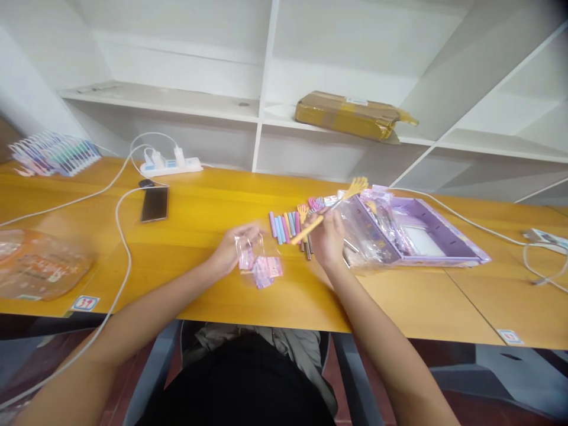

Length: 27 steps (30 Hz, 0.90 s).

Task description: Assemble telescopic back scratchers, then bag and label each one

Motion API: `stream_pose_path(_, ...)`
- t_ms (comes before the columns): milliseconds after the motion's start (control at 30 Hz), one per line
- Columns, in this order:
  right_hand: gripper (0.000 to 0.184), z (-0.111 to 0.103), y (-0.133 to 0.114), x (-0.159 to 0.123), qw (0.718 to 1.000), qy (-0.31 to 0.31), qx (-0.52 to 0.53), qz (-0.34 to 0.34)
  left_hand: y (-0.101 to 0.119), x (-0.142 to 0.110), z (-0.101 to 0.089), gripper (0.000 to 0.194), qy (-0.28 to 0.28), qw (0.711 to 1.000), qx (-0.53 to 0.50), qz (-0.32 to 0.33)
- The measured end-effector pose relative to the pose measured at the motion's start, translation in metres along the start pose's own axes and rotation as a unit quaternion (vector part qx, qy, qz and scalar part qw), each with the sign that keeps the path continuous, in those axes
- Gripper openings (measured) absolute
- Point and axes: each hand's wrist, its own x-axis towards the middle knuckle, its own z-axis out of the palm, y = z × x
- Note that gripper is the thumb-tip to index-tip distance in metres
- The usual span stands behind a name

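My left hand point(233, 248) pinches a small clear packet with pink pieces point(261, 265) just above the yellow table point(199, 278). My right hand point(328, 236) grips a long yellow stick with a hand-shaped end point(344, 198), tilted up to the right. A row of pastel sticks point(284, 226) lies on the table between my hands. To the right of my right hand sits a purple box point(421, 236) partly wrapped in clear plastic point(361, 236).
A phone point(155, 203) and a white power strip point(171, 166) with cables lie at the back left. An orange plastic bag point(39, 263) sits at the left edge. A rack of pens point(55, 154) stands far left. A cardboard parcel point(352, 114) rests on the shelf.
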Motion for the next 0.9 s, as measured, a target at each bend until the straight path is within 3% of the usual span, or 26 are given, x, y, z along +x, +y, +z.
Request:
stream_pose_path(67,0.036,-0.011,-0.009,-0.001,0.997,-0.012,-0.071,-0.036,0.003,0.005,-0.008,0.033,0.065,0.997,-0.049,0.018)
stream_pose_path(167,0.035,-0.015,-0.019,-0.008,0.964,-0.13,-0.216,-0.087,0.009,0.012,-0.018,0.028,0.125,0.986,-0.112,0.015)
stream_pose_path(233,0.033,-0.012,-0.023,-0.012,0.924,-0.22,-0.29,-0.121,0.013,0.014,-0.022,0.025,0.135,0.98,-0.149,0.013)
stream_pose_path(333,0.031,-0.004,-0.023,-0.014,0.883,-0.289,-0.343,-0.135,0.018,0.017,-0.025,0.019,0.125,0.974,-0.188,0.007)
stream_pose_path(900,0.03,-0.008,-0.022,-0.007,0.871,-0.283,-0.372,-0.152,0.019,0.019,-0.018,0.029,0.11,0.977,-0.178,-0.04)
